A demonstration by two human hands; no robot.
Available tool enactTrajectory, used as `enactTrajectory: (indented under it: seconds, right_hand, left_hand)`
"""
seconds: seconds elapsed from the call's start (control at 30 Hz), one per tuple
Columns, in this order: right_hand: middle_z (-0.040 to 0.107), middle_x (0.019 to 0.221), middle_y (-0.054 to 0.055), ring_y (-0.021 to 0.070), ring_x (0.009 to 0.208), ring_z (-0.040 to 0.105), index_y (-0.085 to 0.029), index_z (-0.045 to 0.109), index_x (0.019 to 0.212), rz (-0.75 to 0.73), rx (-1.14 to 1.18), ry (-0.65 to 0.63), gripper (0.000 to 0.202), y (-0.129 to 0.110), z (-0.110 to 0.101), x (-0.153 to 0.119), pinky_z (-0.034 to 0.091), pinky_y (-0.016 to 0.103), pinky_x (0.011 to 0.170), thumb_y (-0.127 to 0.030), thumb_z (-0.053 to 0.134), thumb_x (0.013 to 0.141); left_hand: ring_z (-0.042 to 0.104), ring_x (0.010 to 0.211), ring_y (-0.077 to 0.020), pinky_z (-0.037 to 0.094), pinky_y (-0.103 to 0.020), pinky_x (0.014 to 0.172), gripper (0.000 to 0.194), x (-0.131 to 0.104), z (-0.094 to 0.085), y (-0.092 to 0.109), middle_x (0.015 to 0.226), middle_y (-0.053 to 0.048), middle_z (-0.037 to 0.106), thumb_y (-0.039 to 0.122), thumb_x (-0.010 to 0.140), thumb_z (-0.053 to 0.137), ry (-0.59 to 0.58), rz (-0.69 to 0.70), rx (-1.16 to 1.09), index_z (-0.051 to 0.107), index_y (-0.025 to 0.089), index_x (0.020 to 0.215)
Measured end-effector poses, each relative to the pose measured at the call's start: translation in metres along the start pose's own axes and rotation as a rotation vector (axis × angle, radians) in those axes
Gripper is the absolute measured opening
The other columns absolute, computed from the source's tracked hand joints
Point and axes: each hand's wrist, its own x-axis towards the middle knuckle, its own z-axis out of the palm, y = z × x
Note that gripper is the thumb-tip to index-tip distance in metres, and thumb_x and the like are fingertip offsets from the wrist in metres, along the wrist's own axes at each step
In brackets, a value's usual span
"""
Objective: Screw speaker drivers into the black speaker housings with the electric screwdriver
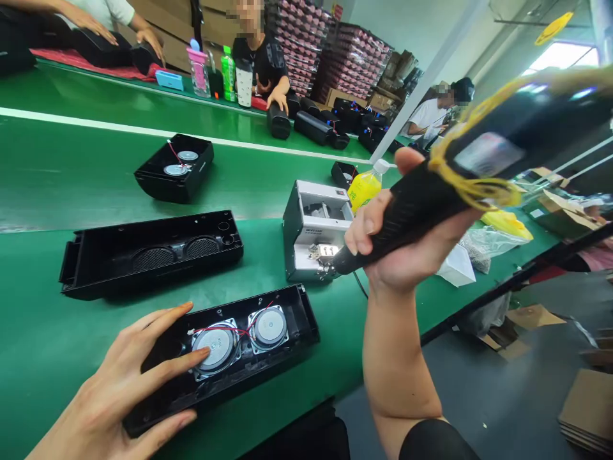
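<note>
My left hand [119,377] lies with fingers spread over the left end of a black speaker housing [287,361]. Its index fingertip touches the larger of two round speaker drivers [215,348], and its thumb is by the near edge. Beside that driver sits a smaller driver [271,326], with thin red wires running across both. Raised at the right, my right hand [407,236] is wrapped round a black electric screwdriver [407,198] with a yellow band tied on it. The tool's tip end is at the front of a grey screw feeder [316,227], where screws show.
Another black housing [153,255] with two grilles lies behind the first. Farther back is a shorter housing [175,166] with drivers. A yellow bottle [366,185] stands behind the feeder; a white box [457,265] is at right. People work across the green bench [258,172].
</note>
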Motion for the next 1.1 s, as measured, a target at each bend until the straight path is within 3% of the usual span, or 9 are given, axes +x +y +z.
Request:
enactTrajectory:
  seconds: [0.1,0.2,0.27,0.37,0.5,0.6,0.83,0.97,1.1]
  right_hand:
    - [0.06,0.059,-0.008,0.0109,0.037,0.044,-0.03,0.077,0.117,0.058,0.018,0.026,0.06,-0.016,0.033,0.007,0.036,0.024,0.035,-0.079,0.087,0.084]
    - [0.057,0.055,-0.01,0.0106,0.036,0.045,-0.029,0.072,0.107,0.167,0.082,0.079,0.063,-0.019,0.07,0.007,0.033,0.024,0.033,-0.091,0.063,0.095]
    - [0.059,0.058,-0.01,0.0112,0.039,0.048,-0.03,0.07,0.111,0.226,0.142,0.035,0.067,-0.009,0.09,0.001,0.037,0.024,0.035,-0.091,0.044,0.102]
    - [0.06,0.061,-0.01,0.0125,0.043,0.049,-0.03,0.068,0.118,0.285,0.249,-0.09,0.059,0.02,0.106,-0.016,0.042,0.025,0.039,-0.084,0.049,0.106]
    - [0.06,0.065,-0.008,0.0129,0.047,0.051,-0.028,0.058,0.094,0.399,0.32,-0.182,0.049,0.056,0.109,-0.038,0.042,0.028,0.044,-0.075,0.065,0.101]
    - [0.059,0.069,-0.008,0.0125,0.05,0.05,-0.027,0.054,0.093,0.465,0.304,-0.199,0.049,0.066,0.107,-0.046,0.041,0.029,0.048,-0.075,0.065,0.1]
    - [0.056,0.067,-0.008,0.0139,0.051,0.048,-0.028,0.051,0.094,0.485,0.303,-0.217,0.046,0.066,0.104,-0.043,0.041,0.03,0.048,-0.073,0.059,0.103]
    - [0.058,0.066,-0.007,0.0144,0.047,0.05,-0.029,0.053,0.091,0.451,0.27,-0.226,0.05,0.064,0.099,-0.042,0.043,0.029,0.046,-0.078,0.054,0.103]
    - [0.057,0.064,-0.007,0.0151,0.046,0.051,-0.029,0.061,0.104,0.467,0.237,-0.237,0.059,0.062,0.098,-0.041,0.046,0.028,0.045,-0.087,0.049,0.102]
  left_hand:
    - [0.052,0.158,-0.044,0.055,-0.068,0.119,0.041,0.003,-0.005,0.003,0.182,-0.002,0.044,0.04,0.098,0.074,-0.038,0.003,-0.037,0.074,0.046,0.139]
    - [0.052,0.158,-0.0422,0.056,-0.065,0.121,0.041,0.007,-0.011,0.006,0.183,-0.003,0.043,0.035,0.099,0.074,-0.061,0.037,-0.021,0.076,0.043,0.139]
    - [0.052,0.157,-0.0417,0.056,-0.065,0.121,0.041,0.009,-0.014,0.008,0.183,-0.003,0.043,0.033,0.1,0.074,-0.07,0.05,-0.016,0.075,0.042,0.14]
    - [0.053,0.156,-0.0415,0.054,-0.067,0.122,0.043,0.011,-0.015,0.009,0.183,-0.004,0.043,0.032,0.101,0.074,-0.075,0.057,-0.008,0.073,0.042,0.142]
    - [0.053,0.156,-0.0425,0.053,-0.07,0.122,0.043,0.01,-0.014,0.008,0.182,-0.004,0.043,0.034,0.1,0.074,-0.086,0.059,-0.006,0.071,0.043,0.143]
    - [0.054,0.155,-0.0436,0.053,-0.072,0.121,0.044,0.01,-0.015,0.005,0.182,-0.003,0.043,0.036,0.099,0.074,-0.095,0.051,0.0,0.07,0.044,0.143]
    - [0.052,0.16,-0.0471,0.055,-0.072,0.121,0.049,0.005,-0.027,-0.001,0.186,0.004,0.037,0.056,0.109,0.051,-0.177,0.02,0.007,0.065,0.048,0.155]
    - [0.066,0.146,-0.0392,0.061,-0.059,0.114,0.035,0.008,-0.022,0.006,0.174,0.005,0.055,0.056,0.109,0.056,-0.026,-0.17,0.087,0.073,0.041,0.136]
    - [0.069,0.137,-0.0411,0.068,-0.059,0.096,0.049,0.022,-0.016,0.012,0.164,-0.002,0.063,0.075,0.105,0.055,-0.083,-0.132,0.244,0.075,0.038,0.129]
